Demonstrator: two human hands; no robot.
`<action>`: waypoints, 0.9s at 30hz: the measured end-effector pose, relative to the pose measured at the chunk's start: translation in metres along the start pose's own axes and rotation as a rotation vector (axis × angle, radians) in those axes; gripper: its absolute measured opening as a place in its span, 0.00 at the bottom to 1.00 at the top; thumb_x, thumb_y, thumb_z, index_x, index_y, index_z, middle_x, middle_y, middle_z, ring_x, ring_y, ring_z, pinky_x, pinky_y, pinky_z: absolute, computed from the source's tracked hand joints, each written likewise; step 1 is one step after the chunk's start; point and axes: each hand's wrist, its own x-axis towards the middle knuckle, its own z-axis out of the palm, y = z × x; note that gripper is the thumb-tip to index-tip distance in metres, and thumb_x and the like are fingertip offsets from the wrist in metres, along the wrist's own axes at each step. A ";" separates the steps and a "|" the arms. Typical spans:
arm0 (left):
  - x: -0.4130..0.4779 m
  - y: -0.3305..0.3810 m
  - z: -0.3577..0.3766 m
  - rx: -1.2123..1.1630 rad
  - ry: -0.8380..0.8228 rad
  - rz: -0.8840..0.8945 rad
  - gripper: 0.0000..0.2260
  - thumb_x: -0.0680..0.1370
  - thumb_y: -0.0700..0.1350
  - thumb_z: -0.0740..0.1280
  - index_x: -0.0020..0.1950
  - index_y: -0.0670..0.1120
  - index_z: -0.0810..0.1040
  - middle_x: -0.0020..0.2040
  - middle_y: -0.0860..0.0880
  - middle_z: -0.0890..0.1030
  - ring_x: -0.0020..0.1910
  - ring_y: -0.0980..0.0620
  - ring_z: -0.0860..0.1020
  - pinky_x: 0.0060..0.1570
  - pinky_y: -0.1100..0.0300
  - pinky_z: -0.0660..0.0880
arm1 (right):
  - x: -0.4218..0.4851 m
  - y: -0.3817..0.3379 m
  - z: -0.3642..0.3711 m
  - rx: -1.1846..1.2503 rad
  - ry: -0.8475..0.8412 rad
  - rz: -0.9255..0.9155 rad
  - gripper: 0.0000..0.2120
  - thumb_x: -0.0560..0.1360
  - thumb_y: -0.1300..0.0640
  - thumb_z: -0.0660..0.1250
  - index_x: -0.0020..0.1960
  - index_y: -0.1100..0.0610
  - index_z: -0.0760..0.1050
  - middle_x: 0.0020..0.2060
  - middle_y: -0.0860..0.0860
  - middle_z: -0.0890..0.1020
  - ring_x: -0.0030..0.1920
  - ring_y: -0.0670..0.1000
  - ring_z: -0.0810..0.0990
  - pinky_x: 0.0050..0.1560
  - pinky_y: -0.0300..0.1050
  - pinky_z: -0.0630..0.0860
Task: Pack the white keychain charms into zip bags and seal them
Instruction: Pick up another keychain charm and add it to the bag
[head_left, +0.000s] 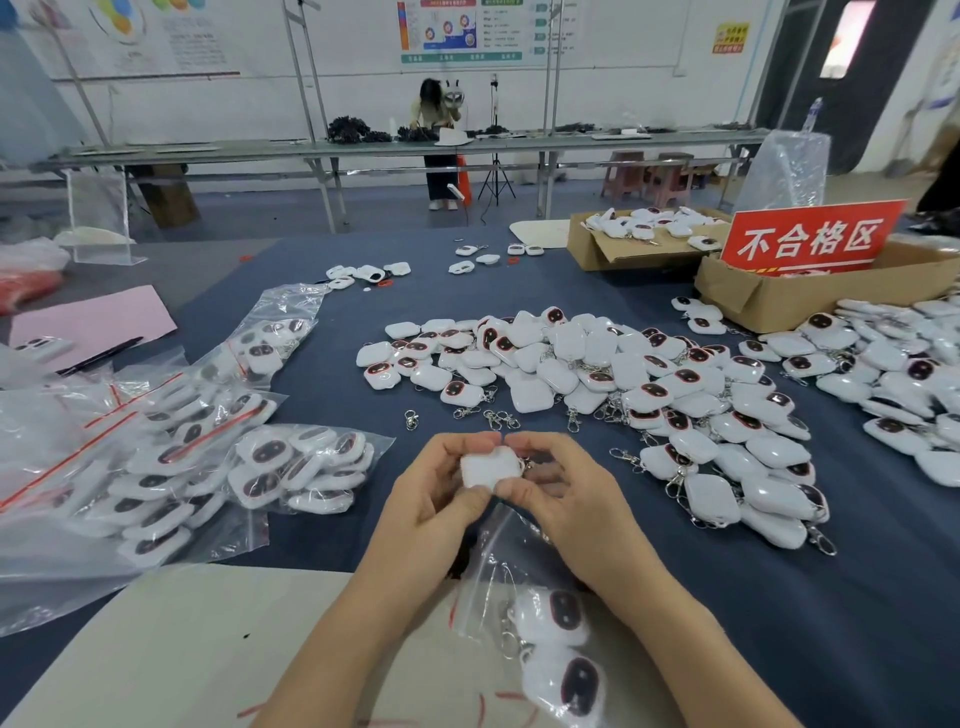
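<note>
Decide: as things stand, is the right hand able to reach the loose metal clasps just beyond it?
Probably yes: only bare cloth separates the right hand from the clasps, though it pinches a white charm.

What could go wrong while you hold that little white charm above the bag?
1. The small white square plastic charm is only pinched between the fingers of the left hand and right hand; it might slip into the loose pile of white charms.
2. The clear plastic zip bag under the wrists appears unheld; the two charms inside could slide out.
3. Silver metal clasps lie loose nearby, so a charm might get packed without one.
</note>
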 end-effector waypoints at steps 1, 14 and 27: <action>0.000 0.001 0.000 0.023 -0.011 0.005 0.18 0.81 0.27 0.60 0.60 0.47 0.78 0.59 0.52 0.85 0.59 0.51 0.83 0.58 0.56 0.80 | 0.001 0.001 -0.001 0.043 -0.032 0.048 0.17 0.74 0.55 0.75 0.51 0.32 0.78 0.50 0.36 0.82 0.47 0.41 0.82 0.47 0.33 0.76; 0.005 -0.006 0.009 0.213 0.156 0.006 0.08 0.80 0.43 0.71 0.51 0.59 0.80 0.51 0.57 0.85 0.53 0.58 0.83 0.52 0.64 0.79 | 0.001 0.006 -0.004 0.021 0.110 0.079 0.06 0.70 0.47 0.76 0.44 0.38 0.80 0.39 0.41 0.85 0.43 0.41 0.83 0.43 0.29 0.74; 0.004 -0.005 0.007 0.187 0.150 0.007 0.04 0.80 0.50 0.70 0.53 0.53 0.80 0.49 0.54 0.85 0.51 0.55 0.83 0.54 0.59 0.79 | -0.001 0.004 -0.002 0.015 0.127 -0.041 0.08 0.73 0.63 0.75 0.45 0.51 0.81 0.42 0.45 0.84 0.45 0.45 0.84 0.45 0.35 0.79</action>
